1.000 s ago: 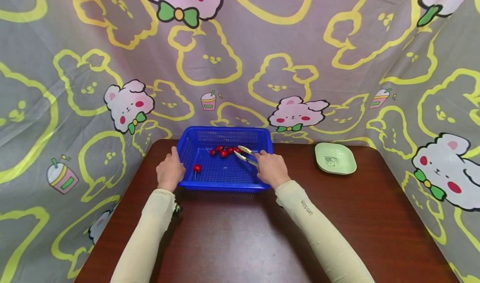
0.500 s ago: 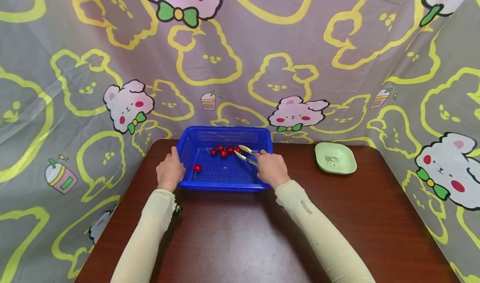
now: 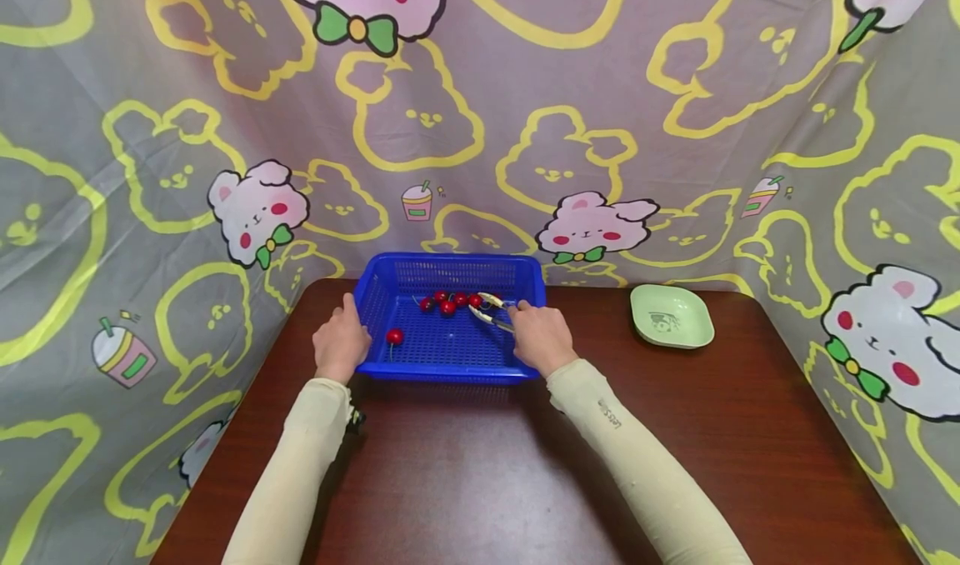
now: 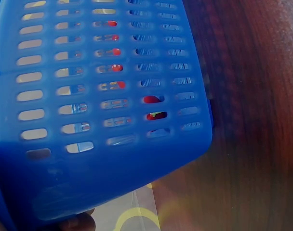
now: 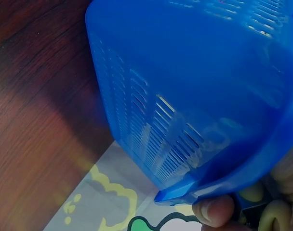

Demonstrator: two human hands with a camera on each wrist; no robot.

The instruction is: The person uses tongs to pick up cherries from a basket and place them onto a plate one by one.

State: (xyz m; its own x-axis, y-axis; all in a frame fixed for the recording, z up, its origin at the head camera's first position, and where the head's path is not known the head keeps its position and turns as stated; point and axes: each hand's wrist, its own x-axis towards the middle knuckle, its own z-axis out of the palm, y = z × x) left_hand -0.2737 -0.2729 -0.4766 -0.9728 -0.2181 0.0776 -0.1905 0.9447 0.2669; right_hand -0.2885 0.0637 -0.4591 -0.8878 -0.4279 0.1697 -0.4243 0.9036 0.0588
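My left hand grips the left rim of a blue perforated plastic basket; in the left wrist view a dark fingertip shows below the basket's rim. At the right rim, my right hand holds a pair of tongs with pale tips, reaching into the basket. The tongs' arms are spread, their tips beside the rightmost of several red cherries clustered near the back. A lone cherry with its stem lies toward the front left. In the right wrist view the basket wall hides most of the tongs.
A pale green dish with a printed picture stands on the brown wooden table to the right of the basket. Patterned cloth hangs behind the table and at both sides.
The tongs' tips have shifted slightly to the right beside the rightmost cherry. My right hand has moved very little; my left hand and the basket stay in place.
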